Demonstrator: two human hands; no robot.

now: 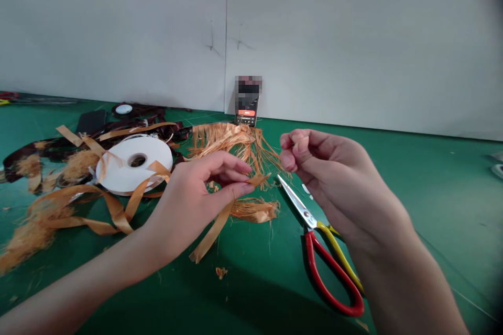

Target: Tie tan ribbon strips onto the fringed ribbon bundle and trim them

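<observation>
Between thumb and fingers, my left hand (pixel 214 183) pinches a short piece of tan ribbon (pixel 214 233), whose tail hangs down toward the table and whose tip points right. My right hand (pixel 326 159) is closed in a pinch to the right, apart from the ribbon; whatever lies between its fingertips is too small to make out. Below it lie scissors (pixel 305 213) with one red and one yellow handle, blades pointing away to the left. Frayed tan ribbon strands (pixel 257 210) rest on the table just beyond my left hand, and a fringed bundle (pixel 223 138) lies farther back.
A white ribbon spool (pixel 118 167) sits at left among curled tan ribbon (pixel 118 209), fluffy frayed fibres (pixel 35 225) and dark ribbon (pixel 23 154). A phone (pixel 248 102) stands against the white wall (pixel 334 36). A dark flat object (pixel 91 121) lies at back left on the green table (pixel 393 167).
</observation>
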